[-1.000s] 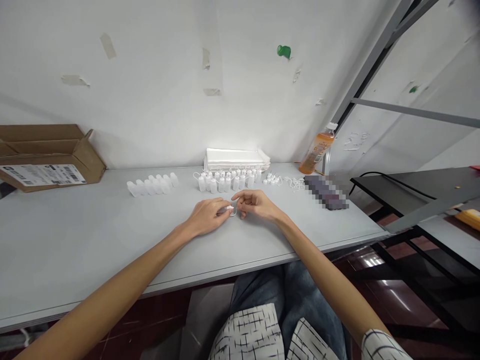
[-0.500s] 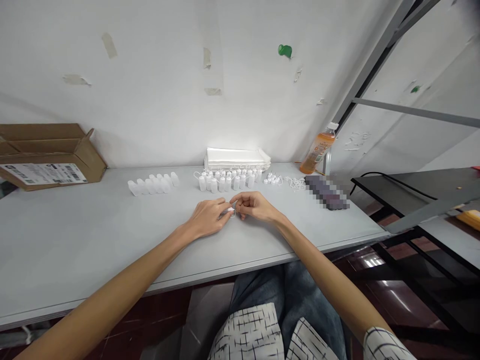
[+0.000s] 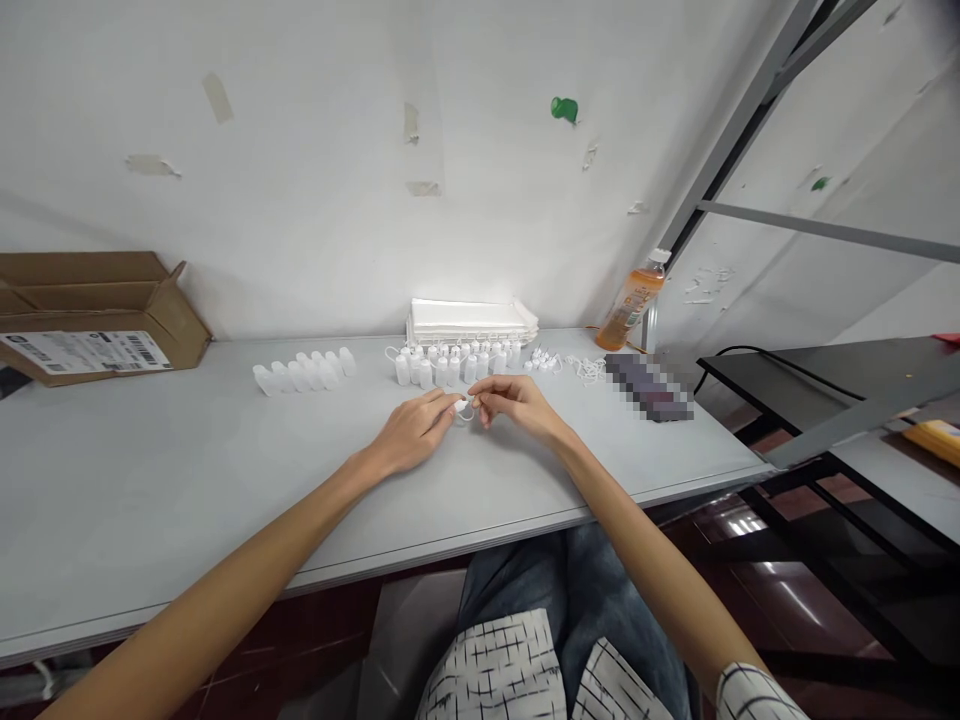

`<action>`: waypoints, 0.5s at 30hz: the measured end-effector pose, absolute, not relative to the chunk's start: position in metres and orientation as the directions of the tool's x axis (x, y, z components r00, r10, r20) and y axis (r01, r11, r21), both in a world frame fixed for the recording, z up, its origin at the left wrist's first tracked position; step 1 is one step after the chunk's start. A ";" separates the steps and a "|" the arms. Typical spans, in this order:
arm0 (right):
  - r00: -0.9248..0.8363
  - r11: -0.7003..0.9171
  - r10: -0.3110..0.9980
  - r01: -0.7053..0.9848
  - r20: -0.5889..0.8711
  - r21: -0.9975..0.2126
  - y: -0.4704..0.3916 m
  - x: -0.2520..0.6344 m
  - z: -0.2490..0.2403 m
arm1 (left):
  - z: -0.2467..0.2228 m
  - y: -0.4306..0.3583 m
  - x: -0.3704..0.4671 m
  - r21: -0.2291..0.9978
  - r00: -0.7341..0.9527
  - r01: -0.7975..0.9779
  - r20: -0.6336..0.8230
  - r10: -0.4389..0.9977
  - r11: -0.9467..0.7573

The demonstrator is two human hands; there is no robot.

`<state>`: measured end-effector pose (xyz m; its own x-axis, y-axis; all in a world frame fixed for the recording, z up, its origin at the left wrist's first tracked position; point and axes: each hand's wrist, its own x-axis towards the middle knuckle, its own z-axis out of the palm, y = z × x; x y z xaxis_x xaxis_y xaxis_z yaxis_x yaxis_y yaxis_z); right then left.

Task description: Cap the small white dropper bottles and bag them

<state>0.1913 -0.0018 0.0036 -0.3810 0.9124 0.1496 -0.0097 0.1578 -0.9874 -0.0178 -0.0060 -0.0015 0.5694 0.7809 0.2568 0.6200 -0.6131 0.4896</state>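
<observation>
My left hand point(image 3: 411, 428) is closed on a small white bottle point(image 3: 460, 405). Only its white top shows past the fingertips; the rest is hidden in the hand. From it a thin white cord point(image 3: 466, 418) loops across to my right hand point(image 3: 516, 402), whose thumb and forefinger are pinched at the cord's end. Anything else between those fingertips is too small to make out. Just behind the hands stand several capped white bottles point(image 3: 452, 370) with cord loops at their tops. To their right lie several white caps with thin metal tips point(image 3: 541, 360).
Several uncapped translucent bottles point(image 3: 304, 374) stand in rows at the left. White paper-like sheets point(image 3: 471, 316) are stacked against the wall. A cardboard box point(image 3: 97, 325) occupies the far left. On the right are a pile of white cords point(image 3: 586, 369), a blurred-out dark object point(image 3: 651, 386) and an orange drink bottle point(image 3: 634, 302).
Both hands have shifted slightly away from the table's front edge. The white top in my left fingers shows more plainly, and the cord loop hangs more openly between the hands.
</observation>
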 end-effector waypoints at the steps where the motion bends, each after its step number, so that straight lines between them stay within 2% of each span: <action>1: -0.370 0.151 0.917 -0.020 0.148 -0.988 -0.002 0.191 0.004 | -0.002 -0.005 -0.018 0.507 0.562 0.610 0.263 0.784 -0.608; 8: -0.291 0.147 0.946 -0.014 0.144 -0.989 -0.004 0.190 0.005 | -0.006 -0.004 -0.020 0.535 0.551 0.584 0.292 0.782 -0.611; 15: -0.291 0.186 0.945 0.094 0.152 -0.978 -0.004 0.191 0.008 | -0.007 -0.004 -0.019 0.545 0.544 0.571 0.308 0.780 -0.614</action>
